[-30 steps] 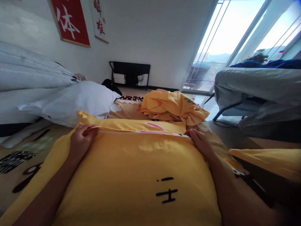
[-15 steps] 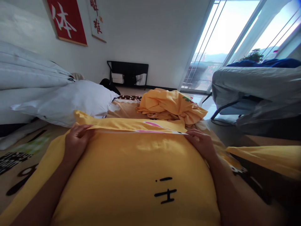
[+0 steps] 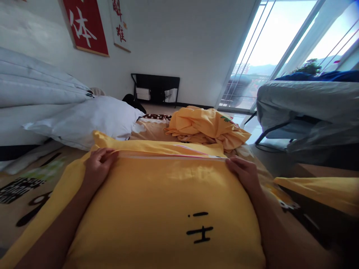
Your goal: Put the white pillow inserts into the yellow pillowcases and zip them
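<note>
A plump pillow in a yellow pillowcase (image 3: pixel 165 201) lies across the bed in front of me, with black marks printed near its middle. Along its far edge runs a zip line under a yellow flap. My left hand (image 3: pixel 98 168) pinches the left end of that edge. My right hand (image 3: pixel 244 173) pinches the right end, fingertips at the zip line. Both forearms rest along the pillow's sides.
A white pillow (image 3: pixel 89 119) and folded white bedding (image 3: pixel 33 93) lie to the left. A crumpled yellow cloth (image 3: pixel 206 127) sits beyond the pillow. A grey covered cot (image 3: pixel 308 104) stands at the right by the windows. The bed sheet (image 3: pixel 30 183) carries cartoon print.
The pink-printed strip showing under the far flap has nearly vanished as the edge closed up. Both hands stay at the same two ends; the view shifted slightly.
</note>
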A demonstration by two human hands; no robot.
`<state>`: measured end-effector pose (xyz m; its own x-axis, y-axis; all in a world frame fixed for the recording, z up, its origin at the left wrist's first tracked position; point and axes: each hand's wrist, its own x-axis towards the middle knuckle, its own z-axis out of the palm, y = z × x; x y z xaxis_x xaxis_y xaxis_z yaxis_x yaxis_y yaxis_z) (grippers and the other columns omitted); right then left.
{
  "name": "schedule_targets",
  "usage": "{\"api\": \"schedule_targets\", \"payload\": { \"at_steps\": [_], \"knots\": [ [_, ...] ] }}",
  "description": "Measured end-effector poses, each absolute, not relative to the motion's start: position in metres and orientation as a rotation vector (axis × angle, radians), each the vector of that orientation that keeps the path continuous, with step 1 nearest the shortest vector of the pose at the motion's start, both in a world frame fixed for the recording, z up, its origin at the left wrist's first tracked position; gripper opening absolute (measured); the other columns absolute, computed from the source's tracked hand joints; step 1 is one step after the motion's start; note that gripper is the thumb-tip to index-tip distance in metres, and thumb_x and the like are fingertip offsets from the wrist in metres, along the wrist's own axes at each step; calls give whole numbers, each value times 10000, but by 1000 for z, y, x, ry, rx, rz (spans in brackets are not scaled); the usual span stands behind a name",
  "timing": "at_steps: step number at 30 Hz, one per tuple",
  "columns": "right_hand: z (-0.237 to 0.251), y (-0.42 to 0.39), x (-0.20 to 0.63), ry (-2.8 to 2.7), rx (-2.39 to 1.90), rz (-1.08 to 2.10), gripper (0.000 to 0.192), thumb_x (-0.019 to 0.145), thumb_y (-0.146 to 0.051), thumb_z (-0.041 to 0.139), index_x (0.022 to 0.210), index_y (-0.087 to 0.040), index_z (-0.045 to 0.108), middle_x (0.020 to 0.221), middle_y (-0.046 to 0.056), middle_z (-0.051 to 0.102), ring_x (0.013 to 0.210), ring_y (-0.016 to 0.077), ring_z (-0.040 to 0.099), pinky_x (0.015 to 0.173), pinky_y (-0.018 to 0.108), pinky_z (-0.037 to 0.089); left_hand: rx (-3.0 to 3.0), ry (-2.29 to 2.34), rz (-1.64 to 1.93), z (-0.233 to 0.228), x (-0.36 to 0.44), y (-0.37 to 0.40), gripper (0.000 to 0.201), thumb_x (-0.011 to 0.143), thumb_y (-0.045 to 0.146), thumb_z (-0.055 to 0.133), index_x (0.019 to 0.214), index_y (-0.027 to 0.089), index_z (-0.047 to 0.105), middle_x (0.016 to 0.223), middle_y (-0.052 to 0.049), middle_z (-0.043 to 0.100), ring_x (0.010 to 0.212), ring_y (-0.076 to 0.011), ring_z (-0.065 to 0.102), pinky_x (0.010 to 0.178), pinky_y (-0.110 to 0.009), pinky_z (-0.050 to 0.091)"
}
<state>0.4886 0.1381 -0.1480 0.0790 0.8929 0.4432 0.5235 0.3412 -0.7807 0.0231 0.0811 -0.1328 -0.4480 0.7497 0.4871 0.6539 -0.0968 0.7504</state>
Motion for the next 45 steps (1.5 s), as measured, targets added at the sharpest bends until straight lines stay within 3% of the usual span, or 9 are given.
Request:
{"api": "schedule_targets", "payload": {
  "at_steps": [6,14,27,37,41,45],
  "knots": [
    [-147,135,487,-1614,-1382,398,417,737,-592,611,683,-185,684,609,14,545,589,132,450,533,266,346,1561,2071,1515,-130,25,82,376,631,595,644,732,233,659,791,-31,667,886,-261,594,931,-412,447],
    [-143,133,485,-1642,-1422,294,426,748,-591,566,583,-200,599,542,-1,478,542,125,411,502,260,325,1470,1952,1573,-127,24,84,329,650,543,575,670,222,644,745,-23,672,792,-238,600,796,-355,464],
    [-139,133,482,-1570,-1568,347,551,626,-712,613,627,-162,644,549,31,522,531,140,434,488,267,347,1331,1736,1731,-130,23,80,372,637,494,620,818,170,650,862,-54,687,876,-215,610,845,-333,466],
    [-137,135,486,-1523,-1698,382,444,583,-640,603,649,-208,679,585,49,596,587,203,515,532,305,391,1248,1590,1813,-135,20,79,344,668,417,624,898,161,647,901,-58,678,881,-196,618,841,-323,479],
    [-134,134,480,-1465,-1693,388,388,540,-604,624,610,-226,674,594,54,606,582,215,524,531,320,402,1241,1571,1843,-140,19,80,357,700,366,552,967,146,639,890,-61,666,897,-191,615,886,-324,464],
    [-131,132,476,-1443,-1684,415,348,521,-580,628,570,-237,659,551,54,586,548,215,508,508,324,394,1234,1785,2032,-142,19,71,369,658,249,445,979,172,610,1034,-64,637,979,-197,583,865,-310,463]
  ]
}}
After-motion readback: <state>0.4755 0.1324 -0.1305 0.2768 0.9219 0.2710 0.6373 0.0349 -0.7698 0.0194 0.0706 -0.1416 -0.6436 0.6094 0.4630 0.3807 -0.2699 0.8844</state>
